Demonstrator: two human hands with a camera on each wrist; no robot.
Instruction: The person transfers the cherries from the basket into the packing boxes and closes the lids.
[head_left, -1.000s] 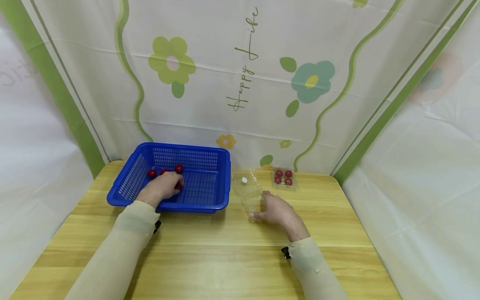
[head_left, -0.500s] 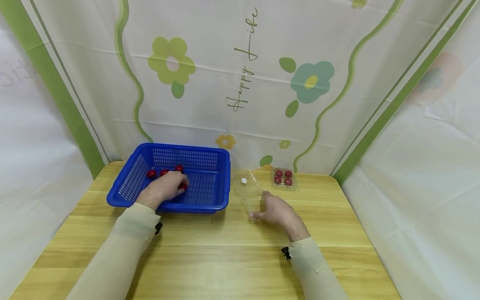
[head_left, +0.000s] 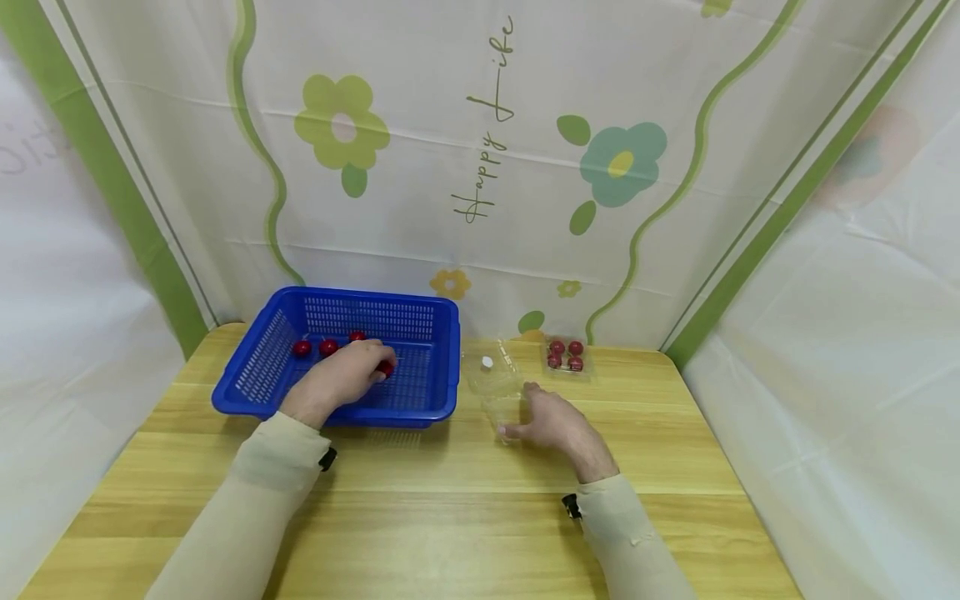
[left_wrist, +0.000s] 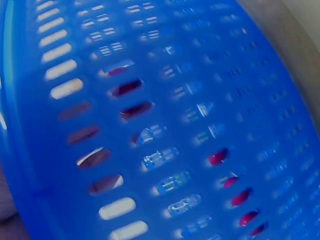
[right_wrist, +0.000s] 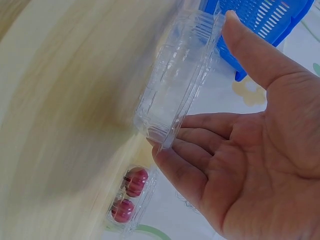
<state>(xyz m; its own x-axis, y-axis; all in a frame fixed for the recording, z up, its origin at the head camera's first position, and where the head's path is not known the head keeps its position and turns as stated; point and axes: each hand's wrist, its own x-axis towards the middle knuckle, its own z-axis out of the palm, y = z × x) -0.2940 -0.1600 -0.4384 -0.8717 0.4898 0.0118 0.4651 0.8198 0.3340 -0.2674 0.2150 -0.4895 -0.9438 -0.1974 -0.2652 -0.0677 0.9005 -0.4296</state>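
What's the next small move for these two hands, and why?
Probably lift the red fruit from the blue basket toward the open clear clamshell: the left hand holds it, the right hand grips the clamshell, whose base looks empty, and the clear pack nearby contains four similar fruits.

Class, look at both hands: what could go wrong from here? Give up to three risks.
1. The left hand holds a round red fruit at its fingertips, so it could slip and roll.
2. The blue basket has a raised rim between that fruit and the clear container; a low crossing might knock it.
3. The right hand spans the container, which looks thin; squeezing hard may bend it.
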